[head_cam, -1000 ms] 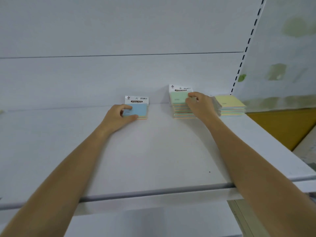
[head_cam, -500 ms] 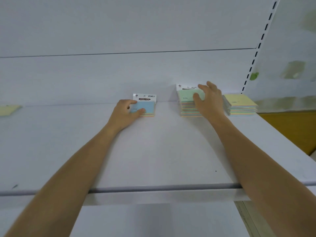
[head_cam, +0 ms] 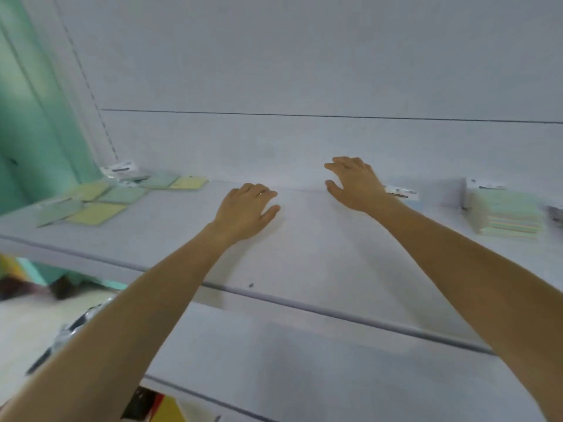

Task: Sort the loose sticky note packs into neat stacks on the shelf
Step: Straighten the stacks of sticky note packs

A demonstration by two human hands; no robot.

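Note:
Both of my hands hover over the bare middle of the white shelf (head_cam: 304,254) and hold nothing. My left hand (head_cam: 245,210) has loosely bent fingers; my right hand (head_cam: 353,182) has its fingers spread. Several loose green and yellow sticky note packs (head_cam: 103,199) lie scattered at the shelf's far left. To the right stands a tall pastel stack (head_cam: 507,213), and a blue pack (head_cam: 408,201) lies just behind my right wrist, partly hidden. The view is blurred by motion.
The white back panel (head_cam: 304,141) closes the shelf behind. A perforated upright (head_cam: 91,95) and a green surface (head_cam: 33,117) stand at the left. A lower shelf edge (head_cam: 304,376) runs below, with dark and yellow items (head_cam: 158,406) under it.
My view has swung left, bringing the scattered packs into sight. My left hand let go of the blue pack and my right hand left the tall stack; both moved leftward, empty.

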